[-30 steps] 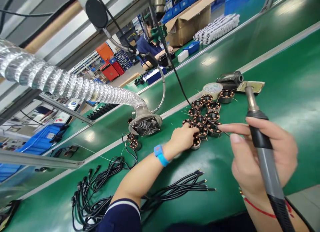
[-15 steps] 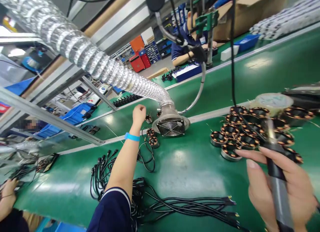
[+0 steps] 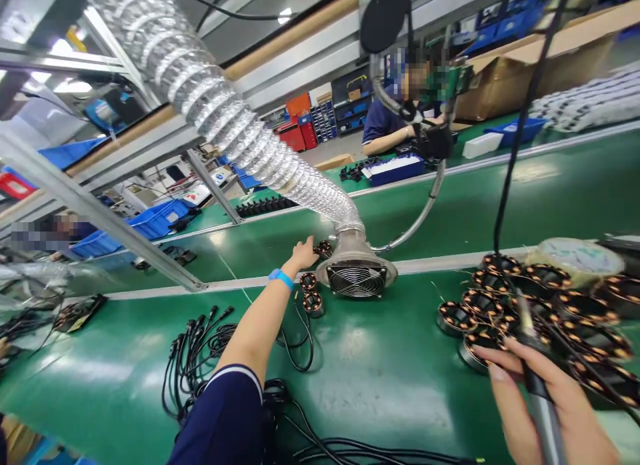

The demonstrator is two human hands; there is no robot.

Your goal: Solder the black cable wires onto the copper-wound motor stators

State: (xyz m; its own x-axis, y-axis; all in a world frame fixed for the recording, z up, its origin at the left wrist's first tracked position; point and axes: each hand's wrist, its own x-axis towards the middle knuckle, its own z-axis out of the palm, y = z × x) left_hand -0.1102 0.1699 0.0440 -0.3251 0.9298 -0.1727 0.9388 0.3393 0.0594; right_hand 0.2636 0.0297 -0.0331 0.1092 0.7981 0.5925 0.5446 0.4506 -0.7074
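My left hand [image 3: 303, 253] reaches across the bench to the far side of the metal strip. Its fingers are closed round a motor stator there, mostly hidden by the hand. Another copper-wound stator [image 3: 325, 249] stands just right of the fingers, and two more stators [image 3: 313, 303] sit nearer me, below the wrist. My right hand [image 3: 555, 398] grips a soldering iron [image 3: 541, 401] like a pen, tip pointing up and away. Its fingertips are beside the nearest stator [image 3: 475, 348] of a cluster, and whether they touch it I cannot tell.
A fume extractor hood [image 3: 357, 268] with a foil duct [image 3: 260, 148] hangs over the middle. Black cables [image 3: 220, 338] lie under and beside my left arm. A roll of clear tape [image 3: 575, 259] stands behind the cluster. Opposite, a co-worker [image 3: 393, 128] sits by a blue box [image 3: 397, 170].
My left hand has come down onto a stator beyond the strip, from a raised, curled pose. My right hand still holds the soldering iron. The camera view has shifted.
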